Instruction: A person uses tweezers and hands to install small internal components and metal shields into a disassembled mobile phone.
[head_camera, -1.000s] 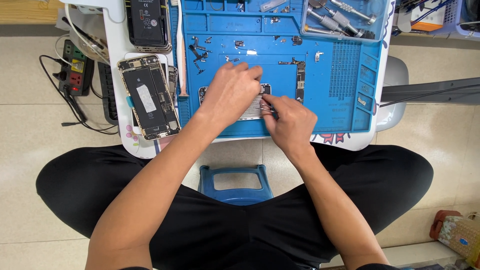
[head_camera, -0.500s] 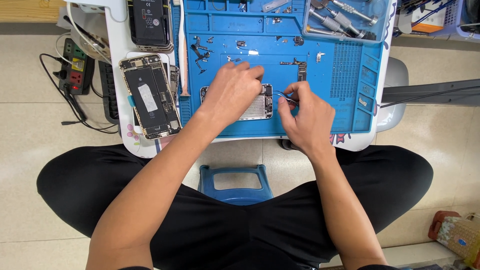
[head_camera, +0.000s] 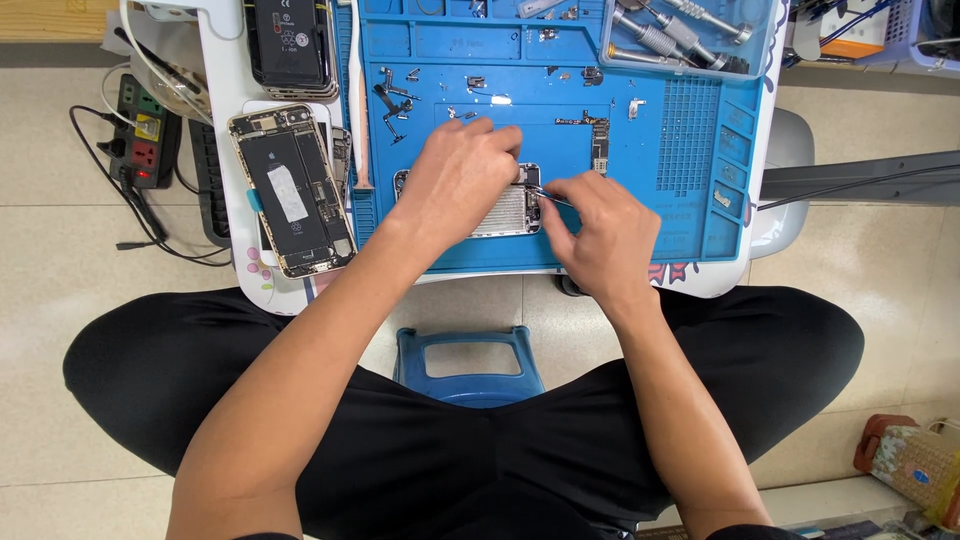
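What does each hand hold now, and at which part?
The right hand pinches thin tweezers at their rear end. The left hand presses on top of the opened phone, steadying it.

The left hand (head_camera: 458, 175) covers most of the opened phone (head_camera: 510, 212) on the blue mat (head_camera: 690, 150). The thin tool tip at the phone's right edge and the mat's scattered parts are too small to identify. The mat's far end is cut off.

Lighting bright, even, diffuse from overhead; colours saturated, focus sharp across the frame. Soft short shadows lie under the left hand (head_camera: 455, 180) and right hand (head_camera: 595, 235) on the mat (head_camera: 640, 200). Mild glare on pale floor tiles (head_camera: 60, 250); slight wide-angle bending at edges.
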